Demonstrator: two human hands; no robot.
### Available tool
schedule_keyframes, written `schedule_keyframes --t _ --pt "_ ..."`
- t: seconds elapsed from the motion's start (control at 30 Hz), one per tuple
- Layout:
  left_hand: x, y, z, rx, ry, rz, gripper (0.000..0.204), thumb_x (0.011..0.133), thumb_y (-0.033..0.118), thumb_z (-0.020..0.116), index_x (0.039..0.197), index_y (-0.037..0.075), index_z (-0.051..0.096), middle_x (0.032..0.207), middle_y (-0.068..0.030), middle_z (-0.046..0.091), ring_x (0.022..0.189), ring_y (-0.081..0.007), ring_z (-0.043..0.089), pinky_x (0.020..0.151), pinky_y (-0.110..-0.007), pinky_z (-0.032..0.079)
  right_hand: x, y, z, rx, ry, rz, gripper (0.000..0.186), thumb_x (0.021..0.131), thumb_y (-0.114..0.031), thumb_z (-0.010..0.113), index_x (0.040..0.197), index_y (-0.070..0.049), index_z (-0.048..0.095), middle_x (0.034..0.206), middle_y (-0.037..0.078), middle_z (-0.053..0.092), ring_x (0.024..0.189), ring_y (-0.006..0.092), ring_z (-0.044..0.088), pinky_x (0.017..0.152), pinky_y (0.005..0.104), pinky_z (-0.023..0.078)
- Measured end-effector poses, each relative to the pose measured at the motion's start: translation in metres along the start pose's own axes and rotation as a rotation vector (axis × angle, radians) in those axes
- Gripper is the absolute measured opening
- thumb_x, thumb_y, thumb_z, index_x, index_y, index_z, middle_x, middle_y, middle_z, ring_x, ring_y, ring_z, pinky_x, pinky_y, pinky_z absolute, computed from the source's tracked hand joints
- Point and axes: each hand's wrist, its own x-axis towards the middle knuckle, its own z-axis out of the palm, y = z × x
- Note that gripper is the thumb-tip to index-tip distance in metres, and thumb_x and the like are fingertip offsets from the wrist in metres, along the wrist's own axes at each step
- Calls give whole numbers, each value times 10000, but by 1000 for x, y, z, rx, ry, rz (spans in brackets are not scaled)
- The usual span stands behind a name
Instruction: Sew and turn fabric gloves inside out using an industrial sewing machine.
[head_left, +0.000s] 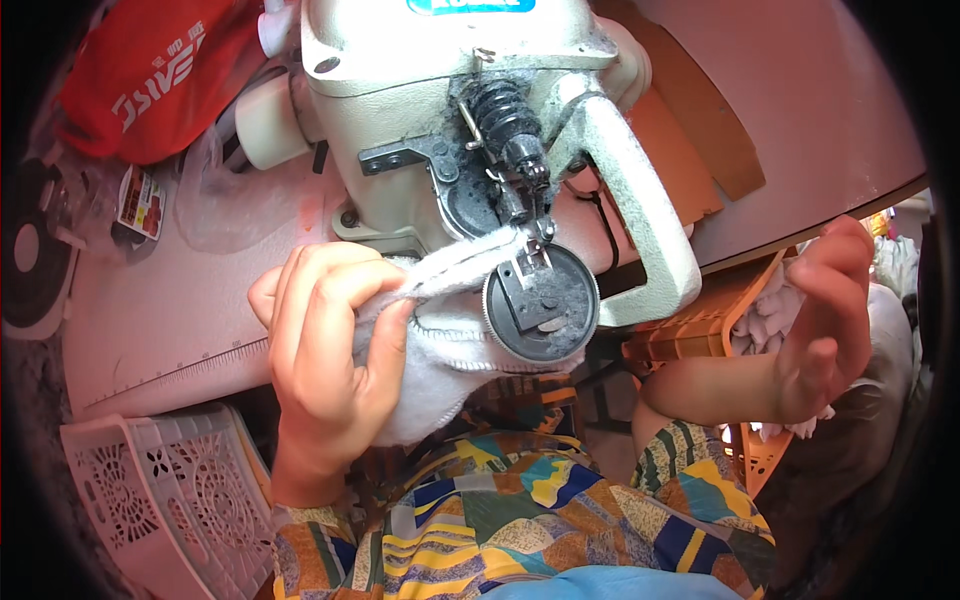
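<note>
My left hand (pixel 335 350) pinches a light grey-white knit fabric piece (pixel 430 400) between thumb and fingers. One folded edge of the fabric runs up to the needle area of a cream-coloured industrial sewing machine (pixel 390 110). The rest hangs below and passes behind the machine's round dark feed disc (pixel 565 330); a stitched seam shows along its edge. Off to the right, my right hand (pixel 825 320) is raised away from the machine. It holds nothing, and its slightly bent fingers are apart from the thumb.
The machine's pale curved arm (pixel 660 210) stands right of the disc. Behind my right forearm is an orange crate (pixel 690 320) with white fabric pieces. A white plastic basket (pixel 170 500) stands low at left. A red bag (pixel 160 80) and brown cardboard (pixel 700 130) lie on the table.
</note>
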Motion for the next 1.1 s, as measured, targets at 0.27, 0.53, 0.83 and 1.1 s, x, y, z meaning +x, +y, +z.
schedule_keyframes --t 0.27,0.53,0.83,1.1 --pt "20 1 6 14 -37 118 300 655 -19 718 918 58 595 843 -64 591 810 -232 578 780 -337 333 -14 1 29 129 360 292 450 873 -363 575 944 81 611 886 136 508 877 239 439 818 354 345" --pt "26 1 4 -56 -105 110 245 693 -6 716 890 46 580 839 -80 597 806 -233 571 833 -334 348 -17 -3 45 202 316 327 439 861 -361 593 944 69 626 882 123 525 865 227 455 801 342 355" --pt "31 5 5 49 -146 177 329 627 -34 698 910 62 562 880 -73 576 852 -230 553 842 -344 323 -25 2 47 203 305 336 426 858 -353 593 923 66 637 884 115 527 895 237 456 828 348 355" --pt "25 0 2 224 -154 145 304 643 104 742 923 88 625 890 -26 577 836 -199 548 792 -350 291 -27 3 54 235 305 346 410 844 -342 612 918 60 645 900 118 540 917 244 459 857 355 350"
